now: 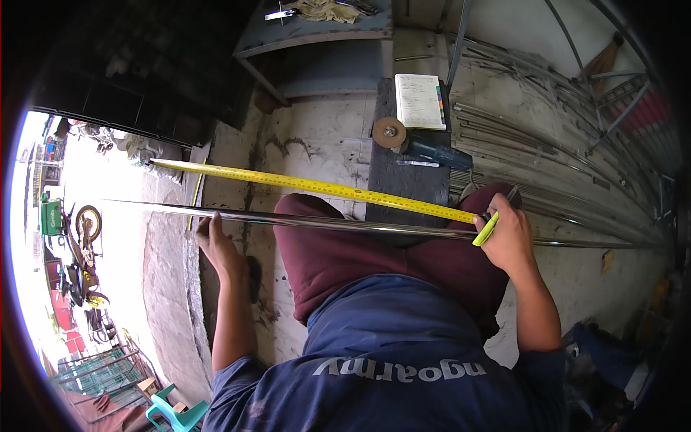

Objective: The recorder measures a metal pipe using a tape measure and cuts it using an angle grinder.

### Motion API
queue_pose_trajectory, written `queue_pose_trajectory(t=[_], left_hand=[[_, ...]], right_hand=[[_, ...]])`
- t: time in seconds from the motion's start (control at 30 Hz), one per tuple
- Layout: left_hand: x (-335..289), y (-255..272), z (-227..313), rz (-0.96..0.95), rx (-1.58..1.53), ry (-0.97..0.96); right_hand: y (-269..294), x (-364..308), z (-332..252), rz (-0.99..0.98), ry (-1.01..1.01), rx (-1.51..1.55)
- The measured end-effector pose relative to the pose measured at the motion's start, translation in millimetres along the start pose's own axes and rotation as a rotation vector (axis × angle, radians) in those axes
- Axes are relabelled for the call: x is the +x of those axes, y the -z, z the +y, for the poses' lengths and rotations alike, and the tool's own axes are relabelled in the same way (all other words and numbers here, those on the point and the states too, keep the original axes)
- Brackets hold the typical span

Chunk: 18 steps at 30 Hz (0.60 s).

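Observation:
A long shiny metal tube (324, 224) lies across my lap, running from the left doorway to the right. My left hand (219, 248) is closed on it near its left part, fingertips against the metal. Above the tube a yellow measuring tape blade (324, 186) stretches out to the left, roughly alongside it, slanting slightly. Its lime-green case (486, 230) is gripped in my right hand (509, 237), above my right knee. A thin dark stick-like thing (512, 193) pokes up between the right fingers; its kind I cannot make out.
An angle grinder (428, 147) with a brown disc rests on a dark board (389, 176), beside an open notebook (419, 101) and a pen (417, 163). Several metal rods (511, 133) lie at right. A metal table (317, 39) stands ahead; a teal stool (175, 412) stands at lower left.

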<state>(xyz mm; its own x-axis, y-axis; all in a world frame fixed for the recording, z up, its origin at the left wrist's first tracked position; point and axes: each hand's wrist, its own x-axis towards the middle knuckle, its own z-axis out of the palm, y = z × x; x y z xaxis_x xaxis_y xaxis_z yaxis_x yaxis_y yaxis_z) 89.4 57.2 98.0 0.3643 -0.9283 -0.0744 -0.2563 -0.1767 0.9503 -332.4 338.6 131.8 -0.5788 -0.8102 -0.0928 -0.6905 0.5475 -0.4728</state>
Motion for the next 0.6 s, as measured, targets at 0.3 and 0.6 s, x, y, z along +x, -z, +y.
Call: queue_pose_trajectory(t=[0.3,0.6], left_hand=[[-103.5,-38.9,44.7,-0.849,-0.072,0.135],[-67.6,-22.5,41.7,-0.67,-0.225,0.137]], right_hand=[[-40.8,-3.6,-62.7,-0.01,0.17,0.099],[-44.4,-7.0,-85.0,-0.027,0.256,0.058]])
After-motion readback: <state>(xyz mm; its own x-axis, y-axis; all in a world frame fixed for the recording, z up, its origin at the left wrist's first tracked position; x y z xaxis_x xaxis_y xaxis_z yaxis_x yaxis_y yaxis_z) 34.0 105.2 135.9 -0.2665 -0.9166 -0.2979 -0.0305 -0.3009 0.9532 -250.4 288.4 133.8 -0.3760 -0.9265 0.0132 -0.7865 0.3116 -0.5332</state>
